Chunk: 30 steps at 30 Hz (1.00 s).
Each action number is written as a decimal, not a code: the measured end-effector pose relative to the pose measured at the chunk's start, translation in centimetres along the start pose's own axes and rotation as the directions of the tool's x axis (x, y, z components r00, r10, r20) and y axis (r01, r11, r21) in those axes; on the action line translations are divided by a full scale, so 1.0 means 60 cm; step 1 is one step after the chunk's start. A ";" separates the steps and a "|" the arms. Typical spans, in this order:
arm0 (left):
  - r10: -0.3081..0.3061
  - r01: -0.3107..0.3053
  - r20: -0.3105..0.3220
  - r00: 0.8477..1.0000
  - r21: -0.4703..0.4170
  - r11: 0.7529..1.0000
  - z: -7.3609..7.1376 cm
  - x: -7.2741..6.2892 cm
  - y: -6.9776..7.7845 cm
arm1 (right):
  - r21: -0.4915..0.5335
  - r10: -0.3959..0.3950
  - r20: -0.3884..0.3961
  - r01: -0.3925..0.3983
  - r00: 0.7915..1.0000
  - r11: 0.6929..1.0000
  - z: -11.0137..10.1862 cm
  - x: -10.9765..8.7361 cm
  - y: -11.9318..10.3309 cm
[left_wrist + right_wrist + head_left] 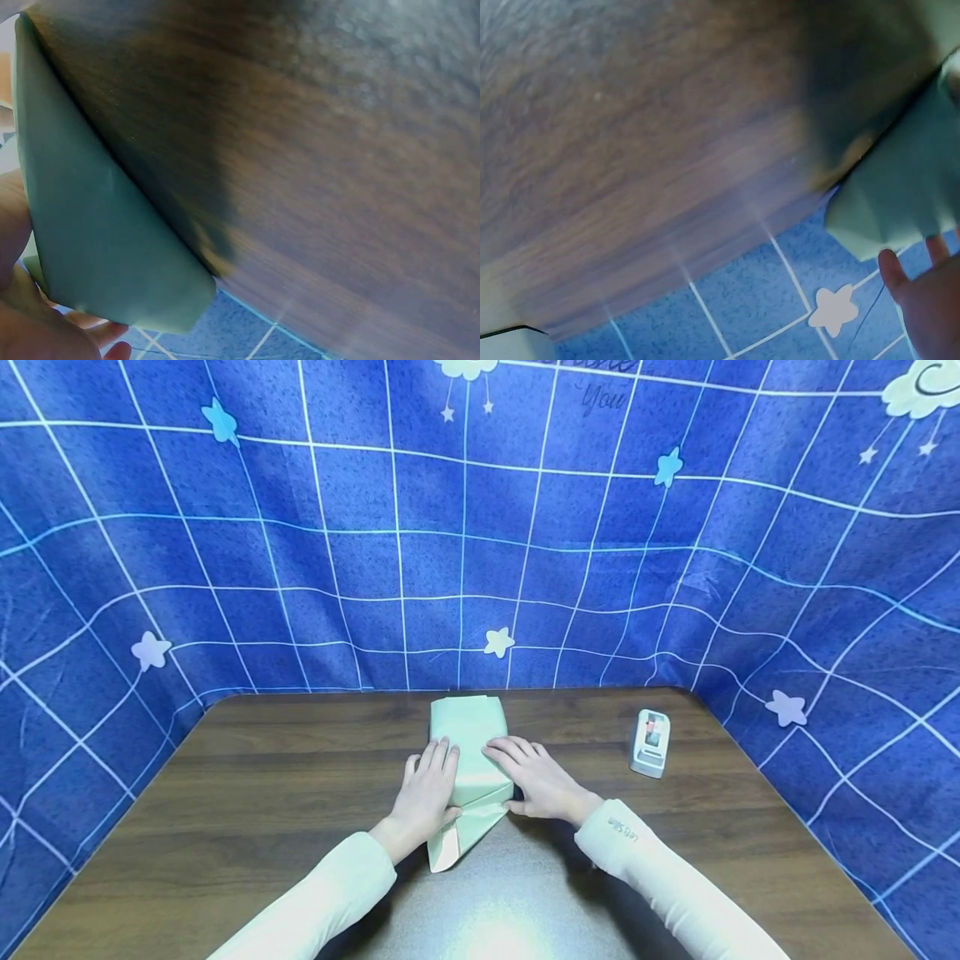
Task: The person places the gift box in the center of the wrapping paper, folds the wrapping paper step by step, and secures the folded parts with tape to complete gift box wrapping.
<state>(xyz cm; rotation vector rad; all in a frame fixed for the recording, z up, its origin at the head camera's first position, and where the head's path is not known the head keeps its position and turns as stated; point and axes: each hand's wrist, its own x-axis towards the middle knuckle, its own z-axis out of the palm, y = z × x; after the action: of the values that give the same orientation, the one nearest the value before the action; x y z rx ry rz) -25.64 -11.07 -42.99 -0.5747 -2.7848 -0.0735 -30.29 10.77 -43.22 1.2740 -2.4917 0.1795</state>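
Note:
A box-shaped parcel in mint-green paper (468, 727) lies on the table; the paper's near end is folded into a slanted flap (480, 822) with a pale strip at its left edge. My left hand (423, 793) rests along the parcel's left side, fingers extended over the top edge and thumb by the flap. On the opposite side my right hand (543, 781) presses with fingers laid on the top and the thumb near the flap's right corner. Both wrist views show the green paper's sides (105, 202) close up; the parcel's contents are hidden.
A small white and grey device (650, 743), perhaps a tape dispenser, stands at the right on the brown wooden table (315, 752). Behind and beside the table hangs a blue curtain (360, 560) with white grid lines and stars.

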 end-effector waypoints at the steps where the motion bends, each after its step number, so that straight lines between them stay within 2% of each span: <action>1: 0.000 0.000 0.000 1.000 0.001 1.000 0.000 0.000 0.000 | -0.022 -0.002 -0.006 0.002 1.000 1.000 0.001 0.000 -0.001; 6: 0.005 -0.005 -0.006 1.000 -0.005 1.000 -0.001 0.000 0.000 | -0.132 0.010 -0.002 -0.010 1.000 0.991 0.006 0.001 -0.005; 13: 0.013 -0.013 -0.016 1.000 0.002 1.000 -0.001 0.000 0.001 | -0.091 0.002 -0.050 -0.007 0.999 0.996 0.011 0.001 -0.001; 20: 0.012 -0.012 -0.018 1.000 -0.005 1.000 0.000 0.000 -0.001 | -0.185 -0.014 -0.042 0.006 0.999 0.983 0.013 0.004 -0.002; 27: 0.000 0.000 -0.003 1.000 -0.014 1.000 0.002 0.002 -0.003 | -0.077 -0.027 -0.002 0.027 1.000 0.997 0.006 0.004 0.003; 30: 0.001 -0.001 -0.003 1.000 -0.018 1.000 0.002 0.002 -0.003 | -0.070 -0.042 0.020 0.043 0.999 0.997 0.004 0.002 0.006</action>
<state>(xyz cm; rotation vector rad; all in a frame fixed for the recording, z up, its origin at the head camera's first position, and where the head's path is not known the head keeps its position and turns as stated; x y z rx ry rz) -25.84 -11.18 -43.09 -0.5802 -2.7837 -0.0989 -30.69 10.81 -43.40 1.3043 -2.4612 0.0694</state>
